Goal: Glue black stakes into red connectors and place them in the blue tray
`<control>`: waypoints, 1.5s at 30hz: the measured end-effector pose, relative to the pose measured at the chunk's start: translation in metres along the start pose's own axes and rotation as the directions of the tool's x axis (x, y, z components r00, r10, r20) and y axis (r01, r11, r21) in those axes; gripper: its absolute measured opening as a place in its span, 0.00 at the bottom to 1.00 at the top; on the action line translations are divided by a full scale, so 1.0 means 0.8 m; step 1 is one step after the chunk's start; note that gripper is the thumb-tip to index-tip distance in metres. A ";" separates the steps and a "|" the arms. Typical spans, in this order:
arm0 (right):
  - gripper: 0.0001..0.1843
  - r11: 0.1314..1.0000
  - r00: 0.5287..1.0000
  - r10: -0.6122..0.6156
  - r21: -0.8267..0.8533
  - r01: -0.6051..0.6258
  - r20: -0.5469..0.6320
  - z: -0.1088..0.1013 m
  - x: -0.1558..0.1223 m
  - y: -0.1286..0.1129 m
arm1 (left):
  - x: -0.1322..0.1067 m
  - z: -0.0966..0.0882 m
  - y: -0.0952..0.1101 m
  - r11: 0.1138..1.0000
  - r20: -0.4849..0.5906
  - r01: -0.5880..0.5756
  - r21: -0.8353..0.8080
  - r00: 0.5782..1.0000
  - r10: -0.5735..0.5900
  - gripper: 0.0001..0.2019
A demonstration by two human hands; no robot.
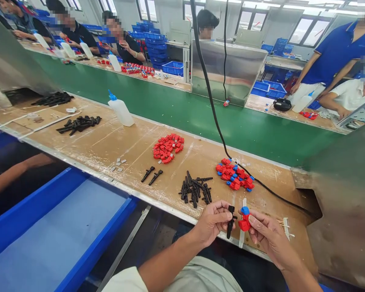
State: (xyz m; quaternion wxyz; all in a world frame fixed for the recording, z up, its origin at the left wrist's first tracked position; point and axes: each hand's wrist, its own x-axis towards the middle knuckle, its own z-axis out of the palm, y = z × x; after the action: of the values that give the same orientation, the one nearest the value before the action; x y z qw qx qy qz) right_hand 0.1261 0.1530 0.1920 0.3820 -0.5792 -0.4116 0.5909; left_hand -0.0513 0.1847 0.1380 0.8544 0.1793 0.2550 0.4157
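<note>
Slim black plastic rod [230, 230] pinched by left hand [212, 222], chunky red-and-blue plastic piece [245, 223] by right hand [266, 233], black rod pile [195, 189] beyond left.

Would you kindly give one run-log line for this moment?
left hand: holding black part; right hand: holding red-and-blue piece; items: close together; nearby: black-part heap, red-and-blue heap

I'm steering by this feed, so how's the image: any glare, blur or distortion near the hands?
Head view: windows wash out bright; the brown tabletop shows shiny streaks; the metal panel carries soft reflections; edges look stretched; the black piece in the left hand and red-and-blue piece in the right hand look fairly sharp.
</note>
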 end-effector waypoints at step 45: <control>0.27 0.947 1.000 -0.028 0.319 0.030 -0.010 -0.020 -0.026 0.019 | -0.003 0.007 -0.012 0.982 0.056 0.181 -0.049 0.982 -0.178 0.23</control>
State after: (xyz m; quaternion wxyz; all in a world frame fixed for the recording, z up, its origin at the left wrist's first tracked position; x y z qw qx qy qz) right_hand 0.1429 0.1290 0.1859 0.4805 -0.5053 -0.3180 0.6424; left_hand -0.0432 0.1767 0.1385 0.8992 0.1432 0.2369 0.3389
